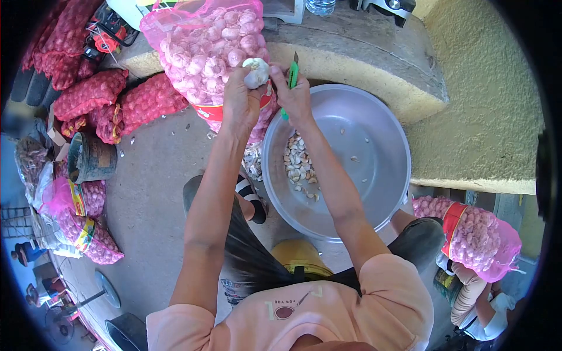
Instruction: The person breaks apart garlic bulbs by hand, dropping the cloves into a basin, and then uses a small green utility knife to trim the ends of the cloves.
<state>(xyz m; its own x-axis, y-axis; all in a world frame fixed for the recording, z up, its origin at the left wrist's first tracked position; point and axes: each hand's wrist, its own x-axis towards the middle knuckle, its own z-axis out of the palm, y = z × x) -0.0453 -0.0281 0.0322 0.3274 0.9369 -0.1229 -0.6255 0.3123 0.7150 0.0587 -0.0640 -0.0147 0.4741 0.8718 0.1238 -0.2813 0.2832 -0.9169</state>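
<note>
My left hand (241, 99) is closed around a whitish garlic bulb (256, 74), held up in front of the large pink mesh sack of garlic (202, 58). Close beside it, my right hand (294, 98) grips a green box cutter (293, 75), its blade pointing up and away from me. Knife and bulb are a small gap apart. Below my right forearm stands a wide grey plastic basin (380, 117). Loose garlic cloves (298, 159) are heaped at its left side, with a few scattered over the bottom.
A concrete ledge (363, 52) runs behind the basin. Red mesh sacks (146, 105) and a dark bucket (93, 158) stand at the left. Garlic skins (253, 161) lie beside the basin. Another garlic sack (468, 231) and a seated person (483, 310) are at the right.
</note>
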